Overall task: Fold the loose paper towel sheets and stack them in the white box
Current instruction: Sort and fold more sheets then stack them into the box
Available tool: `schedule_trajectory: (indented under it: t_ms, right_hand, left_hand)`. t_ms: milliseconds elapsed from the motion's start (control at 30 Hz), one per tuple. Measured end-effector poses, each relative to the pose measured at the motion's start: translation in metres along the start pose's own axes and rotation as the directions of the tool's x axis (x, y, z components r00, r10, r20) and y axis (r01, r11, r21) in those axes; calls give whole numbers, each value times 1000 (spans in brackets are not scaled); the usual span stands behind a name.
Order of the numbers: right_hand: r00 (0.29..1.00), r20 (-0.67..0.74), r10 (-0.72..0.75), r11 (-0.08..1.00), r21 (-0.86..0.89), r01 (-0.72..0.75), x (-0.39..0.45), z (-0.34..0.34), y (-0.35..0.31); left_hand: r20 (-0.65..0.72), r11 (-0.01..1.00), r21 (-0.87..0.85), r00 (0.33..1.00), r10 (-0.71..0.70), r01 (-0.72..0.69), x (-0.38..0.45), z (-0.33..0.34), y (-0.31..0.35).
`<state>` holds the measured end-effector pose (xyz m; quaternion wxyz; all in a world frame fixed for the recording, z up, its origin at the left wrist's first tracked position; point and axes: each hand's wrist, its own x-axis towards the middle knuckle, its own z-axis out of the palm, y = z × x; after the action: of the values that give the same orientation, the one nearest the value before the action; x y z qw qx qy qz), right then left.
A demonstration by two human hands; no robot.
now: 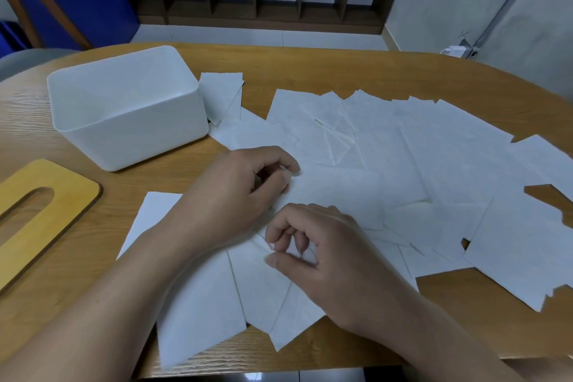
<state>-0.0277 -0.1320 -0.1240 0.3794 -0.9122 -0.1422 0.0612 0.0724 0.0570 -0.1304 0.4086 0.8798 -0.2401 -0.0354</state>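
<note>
Sheets (387, 158): white, thin, creased, spread in an overlapping layer over the right and centre of the table (310, 65); a few lie at the near edge under the hands. Box (124, 108): white, open-topped, on the table left of the sheets, nothing visible inside. Left hand (242, 192): over the sheets, fingers curled, thumb and forefinger pinching a sheet edge. Right hand (322, 254): just nearer, fingers curled, thumb meeting fingertips on a sheet fold. Wooden lid (40, 211) lies at left.

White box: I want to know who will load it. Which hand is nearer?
Left. The left hand is just right of the white box; the right hand sits farther right and closer to the person.
</note>
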Motion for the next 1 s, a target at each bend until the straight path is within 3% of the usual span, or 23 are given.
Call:
schedule_trajectory:
  t_ms: [133,300,433,800,900,1000]
  right_hand:
    - [999,-34,-7,999,42,9,0,-1,4]
    - [964,-267,-4,964,256,75,2,-14,10]
    - [921,-381,86,941,334,51,4,-27,20]
    - [796,-599,84,991,136,-2,13,-49,51]
    - [780,-626,19,1000,0,-25,18,-50,57]
    - [815,-580,-1,990,-113,-79,23,-47,68]
  left_hand:
    - [14,1000,24,1000,2,-2,-1,1,0]
    - [155,986,-149,983,96,-73,-4,-4,8]
    - [154,994,-84,985,83,-71,-5,-4,4]
    - [-121,981,-192,991,-49,25,9,-4,4]
    - [-143,996,-78,989,-47,36,11,2,8]
    - [-93,994,96,995,-38,47,14,8,9]
